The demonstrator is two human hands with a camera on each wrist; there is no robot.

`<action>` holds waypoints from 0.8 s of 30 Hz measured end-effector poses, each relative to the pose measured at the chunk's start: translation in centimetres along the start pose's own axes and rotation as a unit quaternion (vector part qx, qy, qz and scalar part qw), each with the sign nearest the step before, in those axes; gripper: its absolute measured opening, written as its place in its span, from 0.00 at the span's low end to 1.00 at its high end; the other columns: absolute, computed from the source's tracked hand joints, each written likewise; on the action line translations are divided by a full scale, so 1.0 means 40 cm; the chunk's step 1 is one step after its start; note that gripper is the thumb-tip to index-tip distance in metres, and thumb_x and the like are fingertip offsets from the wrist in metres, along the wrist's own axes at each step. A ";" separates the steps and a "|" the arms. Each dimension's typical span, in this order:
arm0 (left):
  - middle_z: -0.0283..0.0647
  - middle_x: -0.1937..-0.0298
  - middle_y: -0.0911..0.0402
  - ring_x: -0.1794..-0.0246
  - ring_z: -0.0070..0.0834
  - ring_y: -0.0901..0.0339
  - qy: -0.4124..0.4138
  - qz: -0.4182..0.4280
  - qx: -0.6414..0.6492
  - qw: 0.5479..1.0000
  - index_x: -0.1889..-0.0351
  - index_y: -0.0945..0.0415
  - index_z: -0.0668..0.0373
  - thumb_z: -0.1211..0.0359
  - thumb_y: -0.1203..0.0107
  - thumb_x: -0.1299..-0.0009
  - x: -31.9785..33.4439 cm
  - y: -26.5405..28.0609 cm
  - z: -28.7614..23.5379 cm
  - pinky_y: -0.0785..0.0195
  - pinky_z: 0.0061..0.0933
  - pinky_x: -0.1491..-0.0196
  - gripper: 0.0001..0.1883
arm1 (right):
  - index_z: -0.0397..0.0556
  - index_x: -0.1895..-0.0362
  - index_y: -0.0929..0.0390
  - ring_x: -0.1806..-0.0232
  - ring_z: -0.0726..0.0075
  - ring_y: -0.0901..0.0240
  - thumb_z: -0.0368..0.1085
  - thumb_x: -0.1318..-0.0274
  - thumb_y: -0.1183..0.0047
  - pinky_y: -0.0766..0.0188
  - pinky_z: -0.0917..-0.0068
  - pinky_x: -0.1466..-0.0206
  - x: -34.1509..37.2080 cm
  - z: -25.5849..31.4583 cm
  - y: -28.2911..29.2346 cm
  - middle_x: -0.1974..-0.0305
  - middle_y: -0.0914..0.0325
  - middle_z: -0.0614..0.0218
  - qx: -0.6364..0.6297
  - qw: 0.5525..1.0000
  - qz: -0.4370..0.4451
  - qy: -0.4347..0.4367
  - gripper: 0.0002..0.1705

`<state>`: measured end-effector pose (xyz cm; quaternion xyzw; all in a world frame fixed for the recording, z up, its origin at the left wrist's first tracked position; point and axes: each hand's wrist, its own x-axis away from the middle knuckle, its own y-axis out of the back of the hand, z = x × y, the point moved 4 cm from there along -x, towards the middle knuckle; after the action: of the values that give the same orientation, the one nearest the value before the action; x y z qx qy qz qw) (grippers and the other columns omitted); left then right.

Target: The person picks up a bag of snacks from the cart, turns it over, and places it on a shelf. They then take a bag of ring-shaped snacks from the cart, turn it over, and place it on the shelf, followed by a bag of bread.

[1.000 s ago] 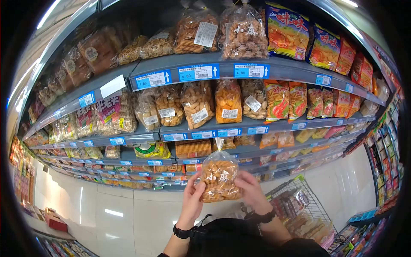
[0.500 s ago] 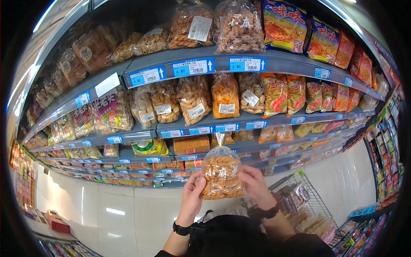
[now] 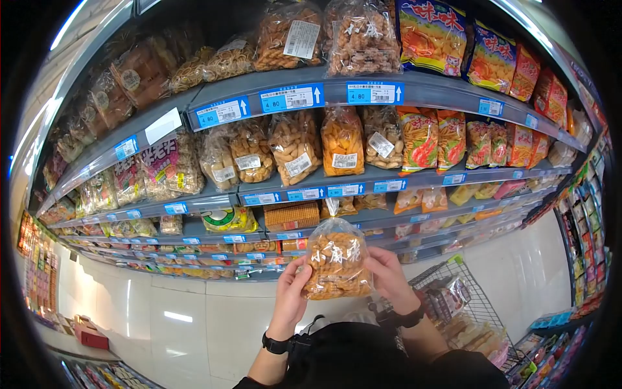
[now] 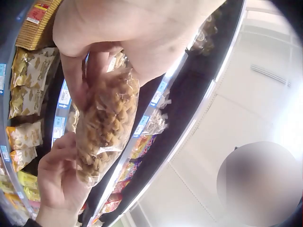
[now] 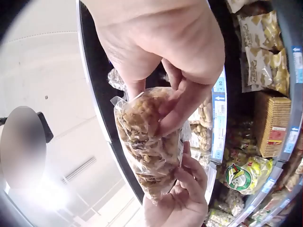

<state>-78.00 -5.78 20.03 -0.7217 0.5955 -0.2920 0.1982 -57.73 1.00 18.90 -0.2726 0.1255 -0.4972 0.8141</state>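
Observation:
A clear bag of twisted fried dough snacks (image 3: 338, 264), tied at the top and printed with white characters, is held upright between both hands in front of the shelves. My left hand (image 3: 291, 292) grips its left edge, thumb on the front and fingers behind. On the opposite edge my right hand (image 3: 391, 277) pinches the bag the same way. The left wrist view shows the bag (image 4: 108, 125) from the side, with fingers on both its ends. From the right wrist, the right hand (image 5: 165, 52) appears with its fingers around the bag's edge.
A tiered shelf (image 3: 259, 133) with blue price tags spans the view, full of bagged snacks. Similar twisted-dough bags (image 3: 363, 39) stand on its top tier. A wire shopping cart (image 3: 463, 292) holding packages is at my right. A red box (image 3: 91, 334) sits at the far left.
The bag has shifted slightly right and tilted a little, its white print now slanting. My right hand, blurred at first, now grips the bag's right edge. The view has moved slightly.

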 end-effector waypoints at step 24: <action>0.36 0.44 0.26 0.42 0.25 0.28 -0.131 0.083 -0.189 0.970 0.44 0.31 0.62 0.85 0.45 0.35 0.014 0.021 0.024 0.34 0.27 0.39 0.21 | 0.37 0.42 0.25 0.40 0.68 0.32 0.21 0.39 0.49 0.33 0.72 0.38 0.001 0.024 0.029 0.43 0.28 0.62 0.119 0.977 0.126 0.124 0.20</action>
<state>-77.93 -6.56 18.90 -0.7263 0.6662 -0.0598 0.1583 -56.40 1.68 19.02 -0.0917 0.1984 -0.4321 0.8749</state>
